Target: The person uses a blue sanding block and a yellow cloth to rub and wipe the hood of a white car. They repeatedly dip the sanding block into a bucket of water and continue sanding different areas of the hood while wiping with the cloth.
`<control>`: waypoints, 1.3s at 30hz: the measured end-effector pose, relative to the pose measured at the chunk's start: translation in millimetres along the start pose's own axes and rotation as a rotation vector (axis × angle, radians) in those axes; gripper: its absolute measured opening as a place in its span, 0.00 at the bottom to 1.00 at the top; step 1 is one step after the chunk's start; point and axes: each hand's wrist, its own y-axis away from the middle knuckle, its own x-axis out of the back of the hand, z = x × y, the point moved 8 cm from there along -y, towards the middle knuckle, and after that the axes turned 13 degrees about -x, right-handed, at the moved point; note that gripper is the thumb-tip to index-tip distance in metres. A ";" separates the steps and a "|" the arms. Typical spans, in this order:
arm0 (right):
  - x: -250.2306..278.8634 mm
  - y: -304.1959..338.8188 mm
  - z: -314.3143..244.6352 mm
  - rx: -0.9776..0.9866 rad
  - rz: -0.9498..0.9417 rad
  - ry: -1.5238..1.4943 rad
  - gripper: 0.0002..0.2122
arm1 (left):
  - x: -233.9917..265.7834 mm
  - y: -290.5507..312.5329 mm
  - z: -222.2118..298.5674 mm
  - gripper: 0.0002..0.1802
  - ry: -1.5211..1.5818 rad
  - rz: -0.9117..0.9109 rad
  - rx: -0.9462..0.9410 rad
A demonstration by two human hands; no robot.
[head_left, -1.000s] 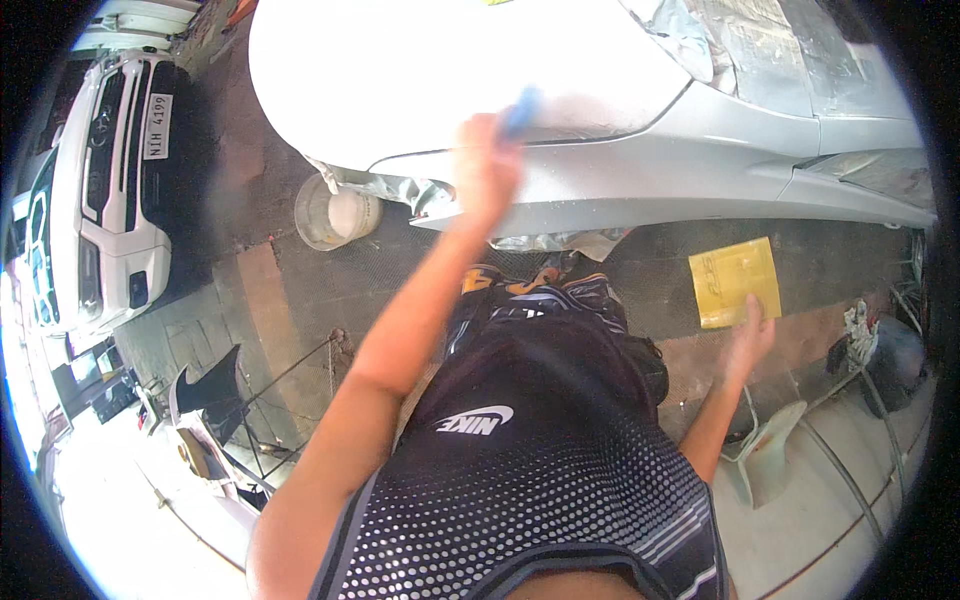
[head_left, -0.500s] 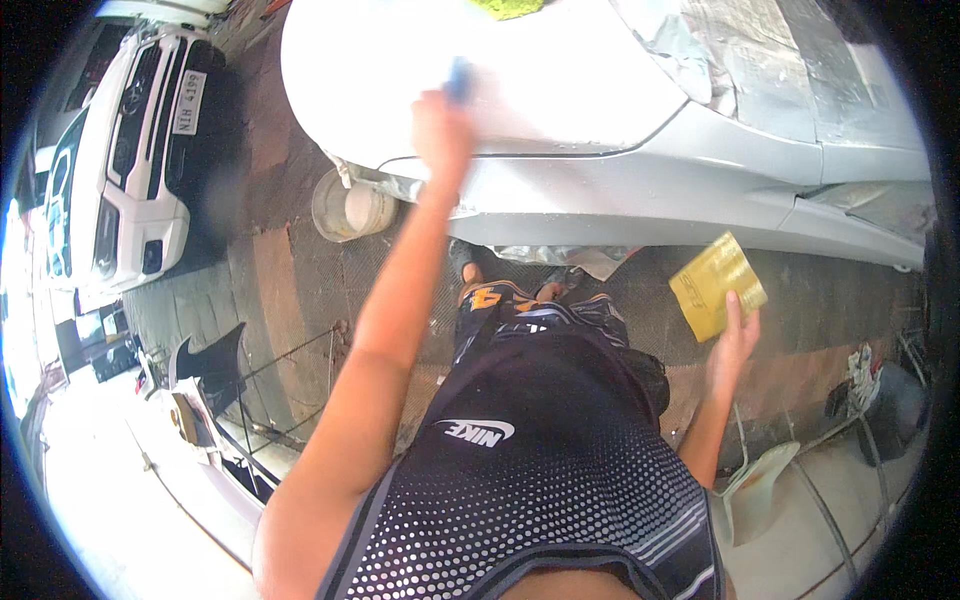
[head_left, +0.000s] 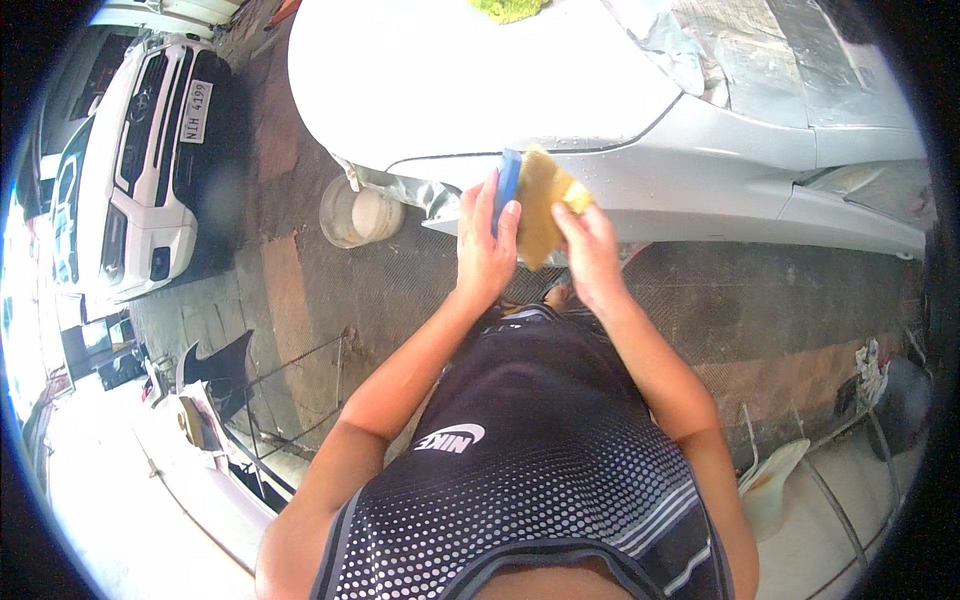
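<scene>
My left hand (head_left: 484, 250) grips a slim blue sanding block (head_left: 509, 178), held on edge with its length pointing away from me. Right beside it, my right hand (head_left: 596, 258) pinches a yellow-gold sheet of sandpaper (head_left: 540, 205) between thumb and fingers. The sheet is bent and its left edge comes up against the block; whether they press together I cannot tell. Both hands are in front of my torso, over the near edge of a car's white and silver body panels (head_left: 440, 90). Water drops show on the panel near its seam.
Below the car's corner stands a pale bucket (head_left: 338, 222) with a round white thing in it. A yellow-green cloth (head_left: 508, 8) lies on the panel's far side. Masking sheets (head_left: 765, 70) cover the car's far right. A white vehicle (head_left: 130, 170) is parked at left; a metal rack (head_left: 835, 505) stands behind at right.
My left hand has drawn back from the white panel with the blue block. My right hand has brought the sandpaper in from the right, so the two now meet in front of me.
</scene>
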 end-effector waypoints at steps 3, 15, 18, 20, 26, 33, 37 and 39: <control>-45.1 -0.3 10.1 -0.036 -0.114 -0.066 0.14 | 21.7 5.9 2.2 0.32 -0.134 0.051 -0.111; -163.2 9.5 82.8 -0.049 -0.189 0.039 0.10 | 152.3 47.1 -38.5 0.32 -0.242 0.156 -0.270; -193.6 26.1 89.8 -0.084 -0.235 -0.054 0.13 | 177.0 57.9 -53.2 0.32 -0.225 0.165 -0.286; -197.6 26.9 99.5 -0.033 -0.132 0.019 0.14 | 186.6 60.8 -57.3 0.33 -0.253 0.151 -0.302; -206.3 23.4 100.3 0.112 -0.171 -0.039 0.12 | 202.5 48.9 -47.8 0.33 -0.203 0.157 -0.366; -225.9 34.9 60.6 0.184 -0.198 -0.013 0.18 | 198.4 33.2 -51.9 0.36 -0.162 0.175 -0.494; -210.8 12.3 37.2 0.237 -0.126 0.225 0.21 | 187.7 16.3 -43.4 0.39 -0.083 0.068 -0.454; -210.5 9.2 18.9 0.227 -0.204 0.203 0.21 | 212.5 -4.9 -71.1 0.37 0.036 0.251 -0.381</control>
